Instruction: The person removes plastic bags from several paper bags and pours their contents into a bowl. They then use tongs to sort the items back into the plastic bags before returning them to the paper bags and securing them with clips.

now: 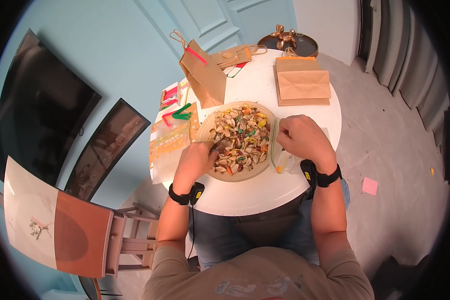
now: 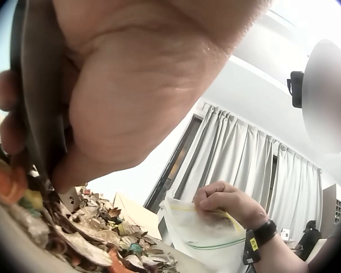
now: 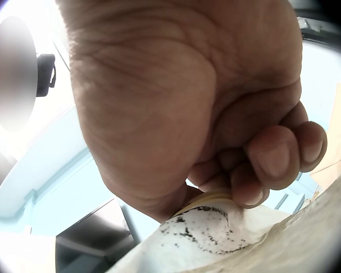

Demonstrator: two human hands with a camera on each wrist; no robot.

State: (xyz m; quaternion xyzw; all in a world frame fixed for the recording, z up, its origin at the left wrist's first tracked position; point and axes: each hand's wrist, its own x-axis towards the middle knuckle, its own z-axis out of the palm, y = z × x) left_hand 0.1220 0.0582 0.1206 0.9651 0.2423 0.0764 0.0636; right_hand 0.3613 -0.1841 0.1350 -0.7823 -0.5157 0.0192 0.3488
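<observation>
A wide beige bowl (image 1: 235,177) holds a dried mix (image 1: 240,137) of pale, brown, green, yellow and orange pieces. At the bowl's left side, my left hand (image 1: 196,161) grips a dark, curved tool (image 2: 42,96), its lower end among the pieces. Beside the right rim, my right hand (image 1: 305,139) pinches the top edge of a clear zip bag (image 2: 207,230) with yellow and green strips. Dark specks dot the bag (image 3: 202,236) in the right wrist view, below the curled fingers. The bag's lower part (image 1: 285,162) lies near the table edge.
On the round white table (image 1: 255,197), a tall paper bag (image 1: 202,75) stands behind the bowl, with flat paper bags (image 1: 235,56) beyond it. Another paper bag (image 1: 303,85) lies at the back right. Green ties (image 1: 181,114) and a patterned packet (image 1: 172,142) are on the left.
</observation>
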